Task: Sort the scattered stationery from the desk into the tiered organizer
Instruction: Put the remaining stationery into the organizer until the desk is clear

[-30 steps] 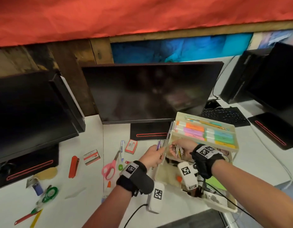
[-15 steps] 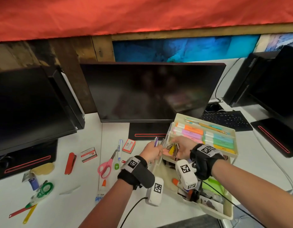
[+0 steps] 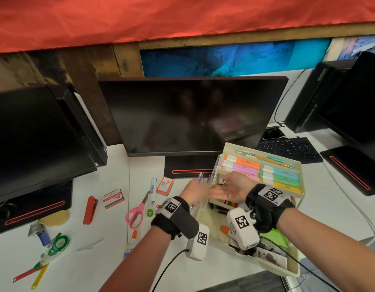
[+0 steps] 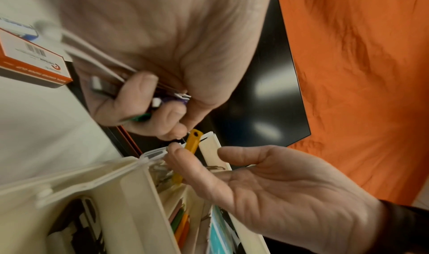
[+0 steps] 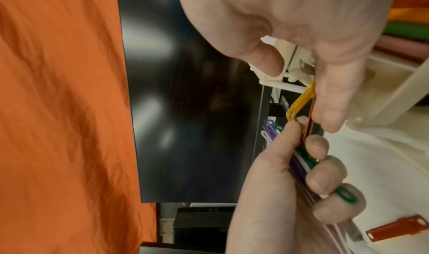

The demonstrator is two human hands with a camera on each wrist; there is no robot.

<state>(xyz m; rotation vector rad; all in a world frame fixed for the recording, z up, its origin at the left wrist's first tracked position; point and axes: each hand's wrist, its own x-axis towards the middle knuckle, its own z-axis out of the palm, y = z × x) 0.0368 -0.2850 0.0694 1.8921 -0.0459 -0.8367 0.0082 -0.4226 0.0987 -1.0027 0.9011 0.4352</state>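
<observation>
The cream tiered organizer (image 3: 300,165) stands at the right of the desk, with highlighters in its top tray. My left hand (image 3: 195,190) grips a bundle of purple, green and white plastic strips (image 5: 299,164) beside the organizer's left edge. My right hand (image 3: 224,188) lies palm up over the middle tier. Its straight fingers rest against a yellow strip (image 4: 194,142) that stands in a small compartment of the organizer (image 4: 130,193), and its thumb is held apart. In the right wrist view the left thumb tip touches the top end of the yellow strip (image 5: 299,102).
Left of my hands lie pink scissors (image 3: 136,213), a pen (image 3: 154,186), two staple boxes (image 3: 114,198), a red stapler (image 3: 90,209), a glue bottle (image 3: 133,239), green correction tape (image 3: 56,247) and a red and a yellow strip (image 3: 28,275). Monitors stand behind, and a keyboard (image 3: 287,149) at the back right.
My right hand has come out of the middle tier and turned palm up, bringing the yellow strip to the organizer's left edge by my left hand. The left hand keeps its bundle.
</observation>
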